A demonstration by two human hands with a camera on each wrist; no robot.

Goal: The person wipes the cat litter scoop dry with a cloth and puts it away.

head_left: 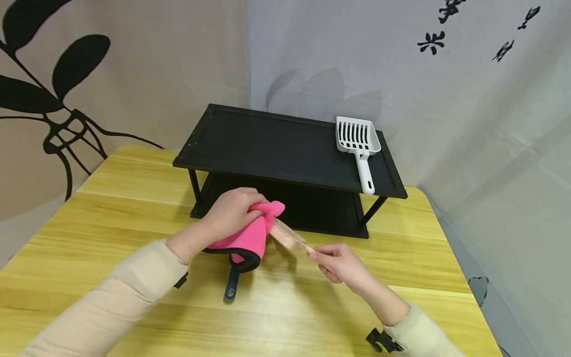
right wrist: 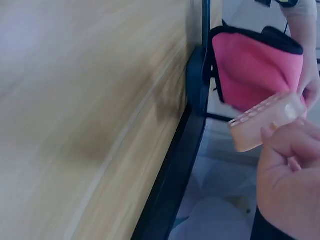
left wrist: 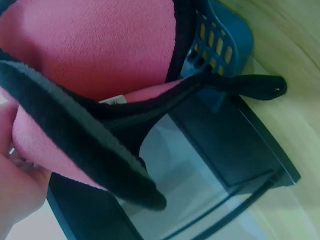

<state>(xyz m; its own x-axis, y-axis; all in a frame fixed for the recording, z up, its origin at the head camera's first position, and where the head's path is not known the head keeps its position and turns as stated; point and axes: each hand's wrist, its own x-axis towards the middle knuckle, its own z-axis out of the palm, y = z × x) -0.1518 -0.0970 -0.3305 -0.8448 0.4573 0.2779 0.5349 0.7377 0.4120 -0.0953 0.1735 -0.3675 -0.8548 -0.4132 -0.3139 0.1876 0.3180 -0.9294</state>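
My left hand (head_left: 234,210) grips a pink cloth (head_left: 245,243) with black edging, which hangs in folds in front of the rack. Between thumb and fingers, my right hand (head_left: 341,265) pinches the thin end of a pale pink scoop (head_left: 287,237). That scoop's far end reaches the cloth; the right wrist view shows a row of holes along its edge (right wrist: 257,114). Under the cloth lies a blue litter scoop, its handle (head_left: 231,287) sticking out towards me. Its slotted head (left wrist: 235,40) shows beside the cloth in the left wrist view.
Behind the hands stands a black two-level rack (head_left: 267,148) on the wooden table (head_left: 276,322). A white litter scoop (head_left: 366,176) lies on its upper shelf at the right, handle over the front edge. Printed cloth walls (head_left: 312,54) enclose the table's back and right.
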